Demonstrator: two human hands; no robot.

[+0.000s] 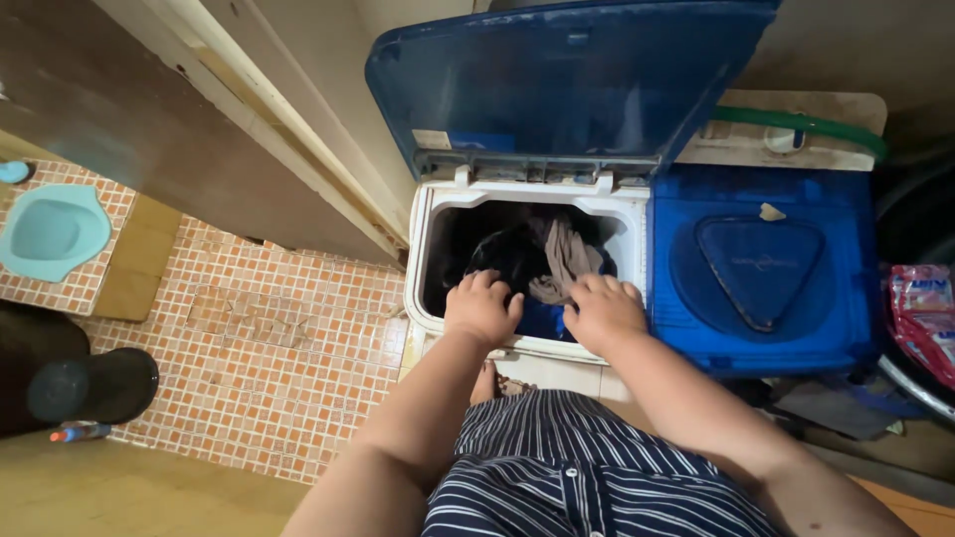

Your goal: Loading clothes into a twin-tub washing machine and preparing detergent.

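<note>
A twin-tub washing machine (428, 288) stands in front of me with its blue wash-tub lid (557, 80) raised. Dark and grey-brown clothes (562, 259) fill the open tub. My left hand (481, 306) and my right hand (602, 310) both reach over the tub's front rim, palms down, fingers curled onto the laundry. Whether either hand has closed on a piece of cloth cannot be told. The smaller spin tub on the right is covered by its closed blue lid (761, 264).
An orange mosaic tile floor (269, 348) lies to the left, with a light-blue squat toilet (50, 234) and a black bucket (95, 383) near it. A wooden door (169, 129) leans open at left. A red-and-white packet (920, 318) sits at far right.
</note>
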